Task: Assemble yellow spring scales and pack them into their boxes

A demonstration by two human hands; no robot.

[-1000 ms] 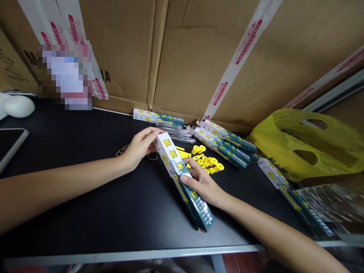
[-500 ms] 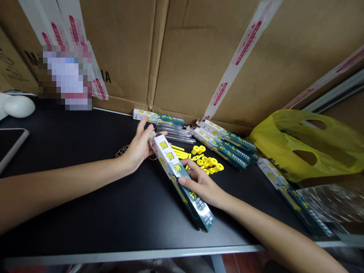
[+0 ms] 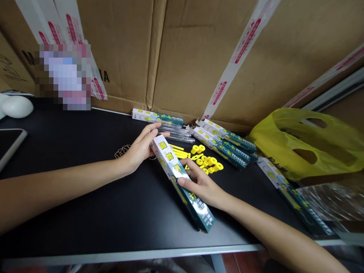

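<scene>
A long narrow box, white at its far end and dark green at its near end with yellow characters, lies slanted on the black table. My right hand wraps round its middle from the right. My left hand rests at its white far end, thumb and fingers closed on the end flap. Just beyond the box lie yellow plastic pieces, yellow sticks and clear tubes. Small metal rings lie under my left wrist.
More boxes of the same kind lie at the back, in a pile and at the right. A yellow plastic bag sits at the right. Cardboard cartons wall the back. A tablet lies at the left.
My left hand's fingers lifted off the box's white end half a second ago and have now come back down on it. The box shifted slightly left. My right hand kept its hold.
</scene>
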